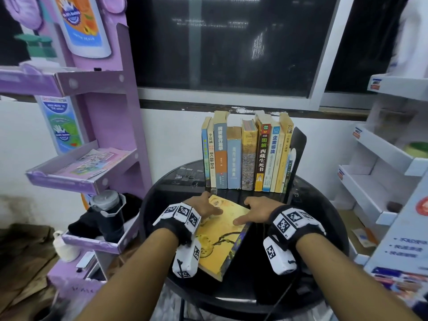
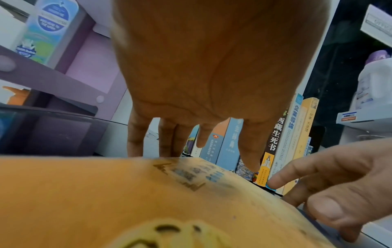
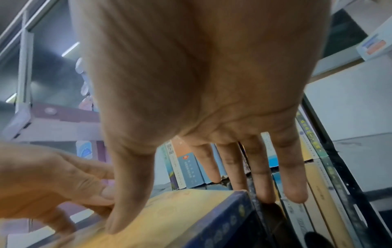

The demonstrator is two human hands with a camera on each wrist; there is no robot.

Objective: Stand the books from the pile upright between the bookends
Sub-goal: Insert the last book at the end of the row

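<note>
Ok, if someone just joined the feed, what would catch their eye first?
Probably the yellow book lying flat at the front of the round black table, with the left hand and right hand resting on its cover. Behind it, a row of upright books stands against a black bookend on the right.

Both hands, left (image 1: 203, 208) and right (image 1: 258, 210), reach forward palms down, fingers spread.

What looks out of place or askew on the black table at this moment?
One yellow book lies flat and slanted on the black table, in front of the upright row of books. The left hand and right hand both rest on it. The shorter blue book has a worn top. Nothing looks spilled.
</note>
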